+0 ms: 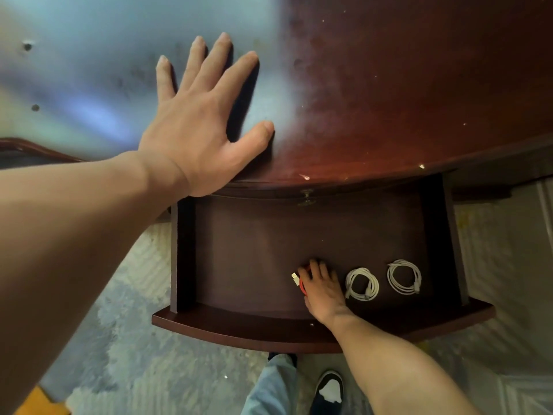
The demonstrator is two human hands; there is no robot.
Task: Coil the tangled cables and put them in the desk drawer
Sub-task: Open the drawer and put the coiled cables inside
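red cable gripped by right hand in drawer; left hand flat, released.

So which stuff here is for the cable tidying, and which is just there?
For the job:
- red cable, under the right hand
- two coiled white cables
- open drawer

Just there:
- desk top, where the left hand lies flat
- shoe on the floor

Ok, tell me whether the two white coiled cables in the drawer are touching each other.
Apart. The head view shows the left white coil and the right white coil lying side by side with a strip of dark drawer floor between them.
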